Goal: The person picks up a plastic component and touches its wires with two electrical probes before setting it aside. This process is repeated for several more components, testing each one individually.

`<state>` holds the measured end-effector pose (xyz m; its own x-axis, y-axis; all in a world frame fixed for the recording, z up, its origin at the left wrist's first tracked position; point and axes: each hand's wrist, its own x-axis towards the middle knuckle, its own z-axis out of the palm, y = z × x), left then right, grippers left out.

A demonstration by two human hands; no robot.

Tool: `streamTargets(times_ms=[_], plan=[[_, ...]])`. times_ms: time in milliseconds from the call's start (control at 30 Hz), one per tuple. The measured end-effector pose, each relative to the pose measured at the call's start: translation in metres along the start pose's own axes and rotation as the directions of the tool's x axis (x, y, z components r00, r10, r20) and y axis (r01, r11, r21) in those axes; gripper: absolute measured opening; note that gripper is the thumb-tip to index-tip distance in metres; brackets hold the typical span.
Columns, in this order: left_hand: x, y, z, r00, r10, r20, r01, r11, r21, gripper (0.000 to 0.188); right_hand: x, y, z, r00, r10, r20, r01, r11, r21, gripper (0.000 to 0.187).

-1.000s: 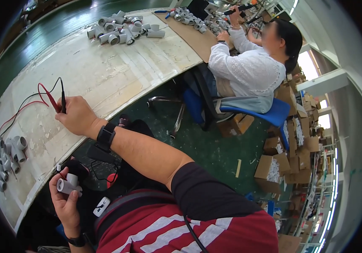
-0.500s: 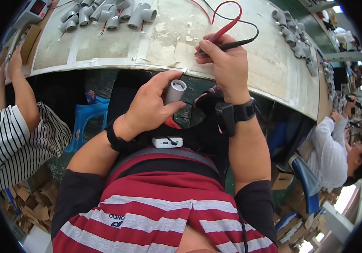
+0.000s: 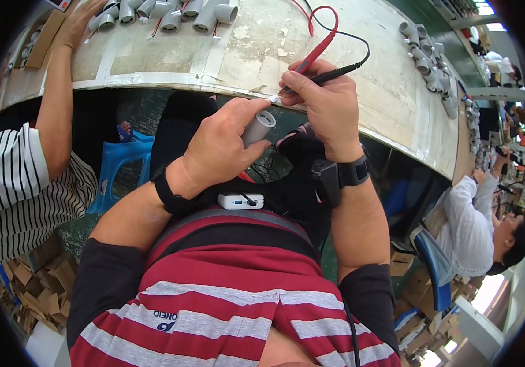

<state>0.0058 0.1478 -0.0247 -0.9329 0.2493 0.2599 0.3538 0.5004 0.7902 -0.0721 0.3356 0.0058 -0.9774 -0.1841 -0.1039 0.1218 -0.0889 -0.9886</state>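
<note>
My left hand (image 3: pixel 216 144) is closed around a grey plastic pipe fitting (image 3: pixel 259 128), its open round end facing up. Thumb and forefinger wrap the fitting just off the table edge. A small white connector (image 3: pixel 274 98) shows at the tip of the left forefinger. In my right hand (image 3: pixel 327 101) are two test probes, a red probe (image 3: pixel 315 54) and a black probe (image 3: pixel 338 71), pinched together like pens. Their tips meet at the white connector; whether they touch its contacts is too small to tell.
Grey pipe fittings (image 3: pixel 171 18) with short wires lie at the table's far left, and more fittings (image 3: pixel 424 58) at the right. A co-worker's arm (image 3: pixel 60 98) reaches over the left end near a cardboard box (image 3: pixel 43 40). Probe leads (image 3: pixel 368 49) loop across the worn table (image 3: pixel 238 61).
My right hand has lowered the probe tips to the white connector, and my left hand has brought the fitting slightly closer, tilting it. The co-worker's arm at left has reached farther across the table.
</note>
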Motion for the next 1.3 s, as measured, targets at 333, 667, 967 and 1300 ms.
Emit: streamTargets(times_ms=[333,667,967,1300], plan=[[0.0,0.001,0.005,0.998,0.055,-0.025,-0.054,0.998,0.032,0.058,-0.003,0.002,-0.004,1.0,0.017,0.007,-0.016,0.996,-0.085,0.015],[-0.003,-0.006,0.006,0.998,0.04,-0.053,-0.041,0.999,-0.002,0.055,-0.002,0.014,-0.004,1.0,-0.004,0.026,0.006,0.994,-0.108,0.017],[-0.002,-0.008,0.006,0.997,0.037,-0.066,-0.037,0.999,0.01,0.054,0.0,0.013,-0.002,0.999,-0.001,0.044,0.008,0.99,-0.139,0.018],[-0.002,-0.006,0.006,0.998,0.017,-0.059,-0.018,1.0,-0.015,0.058,-0.002,0.012,-0.002,0.998,-0.034,0.046,0.041,0.989,-0.143,0.017]])
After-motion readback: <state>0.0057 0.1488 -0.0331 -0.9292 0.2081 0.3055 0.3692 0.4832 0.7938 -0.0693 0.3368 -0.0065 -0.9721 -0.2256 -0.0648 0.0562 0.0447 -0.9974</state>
